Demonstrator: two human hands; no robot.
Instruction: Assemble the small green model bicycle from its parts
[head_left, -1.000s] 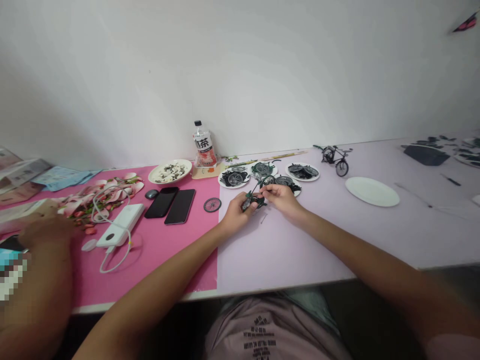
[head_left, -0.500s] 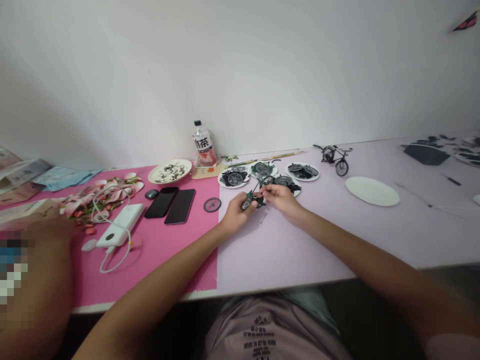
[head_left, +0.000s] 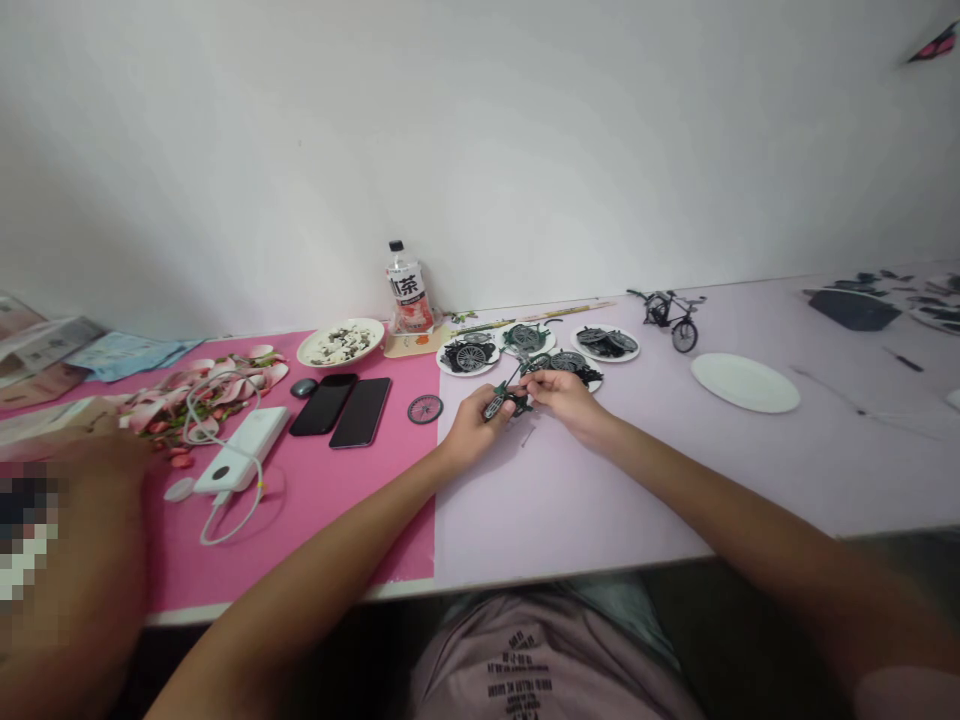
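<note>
My left hand [head_left: 472, 430] is closed around a dark green toy bicycle frame [head_left: 495, 406], which it holds just above the table. The fingertips of my right hand [head_left: 566, 398] are pinched together against the upper part of that frame. Whatever small piece may lie between them is too small to make out. Below the hands, a thin small pin [head_left: 526, 438] lies on the table. A loose grey toy wheel [head_left: 425, 409] rests left of my left hand. Just beyond the hands stand plates heaped with toy bicycle parts, such as this one with wheels [head_left: 470, 354].
An assembled toy bicycle [head_left: 673, 318] stands at the back right, near a white plate [head_left: 745, 382]. To the left are two phones [head_left: 361, 412], a power bank [head_left: 244, 450] with its cable, and pink petals. A drink bottle [head_left: 409, 290] stands by the wall. Another person's arm [head_left: 97, 560] reaches in at far left.
Both hands stay almost in place, with only a slight shift of the toy bicycle frame in my left hand. The other person's arm at the left has moved a little.
</note>
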